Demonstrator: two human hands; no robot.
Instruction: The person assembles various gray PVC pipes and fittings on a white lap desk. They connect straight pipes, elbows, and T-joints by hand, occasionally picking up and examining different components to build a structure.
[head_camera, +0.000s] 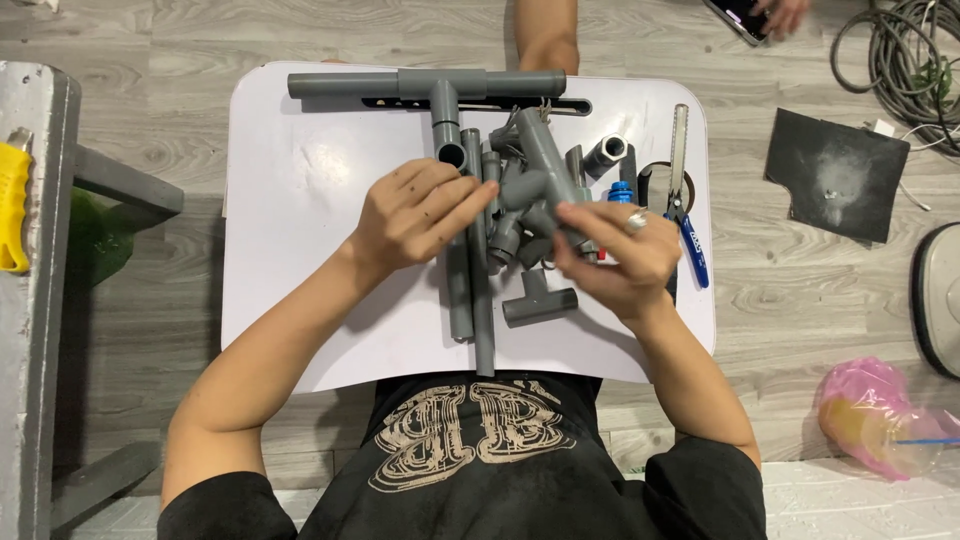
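Observation:
A pile of grey plastic pipes and fittings lies on a small white table. My left hand rests over the pile with its fingers on a straight grey pipe. My right hand, with a ring on one finger, grips a grey pipe assembly with a tee joint that rises toward the far side. A loose grey tee fitting lies just under my right hand. At the far edge lies a long T-shaped pipe assembly.
A pipe cutter with a blue handle and a grey coupling lie at the table's right. On the wooden floor are a black mat, coiled cables, a pink plastic bag and a grey bench. Another person's hand holds a phone.

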